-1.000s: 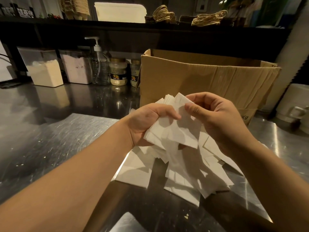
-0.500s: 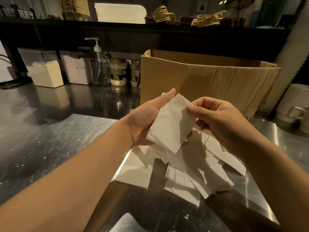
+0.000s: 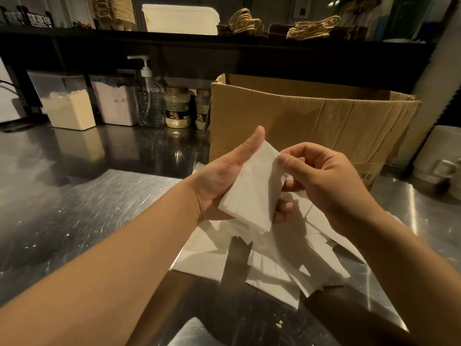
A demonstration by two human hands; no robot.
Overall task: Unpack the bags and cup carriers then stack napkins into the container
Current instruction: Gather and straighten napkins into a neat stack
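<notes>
Left hand [image 3: 222,188] cradles a napkin stack [image 3: 252,193], thumb out straight; right hand [image 3: 324,181] pinches its top edge. Best to square edges before adding from the pile [image 3: 282,265].

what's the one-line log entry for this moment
left hand: holds napkin stack | right hand: pinches its top edge | loose napkins: on counter

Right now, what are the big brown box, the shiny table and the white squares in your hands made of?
The box looks like plain matte cardboard: brown, creased, with a bent flap. The table seems to be metal, probably steel: it reflects the jars and shows fine scratches. The white squares, held by the left hand and the right hand, look like thin soft paper napkins.
</notes>
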